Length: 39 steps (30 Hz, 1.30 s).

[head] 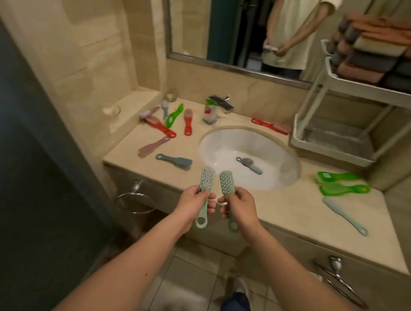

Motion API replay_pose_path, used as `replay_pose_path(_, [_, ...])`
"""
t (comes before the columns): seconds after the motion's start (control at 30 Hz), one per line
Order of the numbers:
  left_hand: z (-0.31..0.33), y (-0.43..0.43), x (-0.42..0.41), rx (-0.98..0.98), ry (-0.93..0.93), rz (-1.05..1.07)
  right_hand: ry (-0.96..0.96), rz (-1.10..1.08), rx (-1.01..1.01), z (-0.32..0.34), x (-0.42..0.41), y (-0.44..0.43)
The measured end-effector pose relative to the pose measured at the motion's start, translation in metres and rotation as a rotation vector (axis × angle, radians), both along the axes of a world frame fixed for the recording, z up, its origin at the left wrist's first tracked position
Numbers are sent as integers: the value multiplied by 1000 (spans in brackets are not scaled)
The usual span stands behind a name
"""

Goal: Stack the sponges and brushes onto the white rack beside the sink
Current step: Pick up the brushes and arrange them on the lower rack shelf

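Brushes first: two mint-green ones are held up just over the front edge of the counter (280,208), in front of the sink (224,142). The left brush (206,182) is gripped by its handle in the left hand (192,202), and the right brush (225,184) the same way in the right hand (241,205). Bristle heads are pointed away and hanging loops toward the body, so both long axes run roughly front-to-back, nearly parallel and close together. The white rack (329,152) is parked at the counter's back right corner, just past the sink's right rim, so it's off to the right and farther back from both hands. The right hand is judged nearer, so a reach across rightward is probably what's called for. Loads more brushes are left on the counter, plus one down in the sink.
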State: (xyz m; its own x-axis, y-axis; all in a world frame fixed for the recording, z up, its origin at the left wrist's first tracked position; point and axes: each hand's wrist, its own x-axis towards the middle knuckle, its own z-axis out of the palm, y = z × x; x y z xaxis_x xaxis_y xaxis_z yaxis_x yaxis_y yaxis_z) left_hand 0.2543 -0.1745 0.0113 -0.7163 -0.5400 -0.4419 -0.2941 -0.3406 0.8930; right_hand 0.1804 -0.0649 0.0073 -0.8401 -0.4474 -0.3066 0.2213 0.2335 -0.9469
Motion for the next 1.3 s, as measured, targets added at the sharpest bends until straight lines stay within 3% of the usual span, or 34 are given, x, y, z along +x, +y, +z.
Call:
replay_pose_path(0.6, [24, 114, -272, -3, -65, -250, -17, -453, -34, 18, -236, 127])
replay_pose_path(0.9, [19, 148, -396, -19, -116, -220, 16, -438, 136, 11, -357, 166])
replay_pose_path(1.1, [21, 157, -454, -133, -75, -325, -13, -398, 149, 5, -423, 168])
replay_pose_path(1.3, [13, 153, -508, -311, -180, -376, 5, -388, 179, -1, -470, 157])
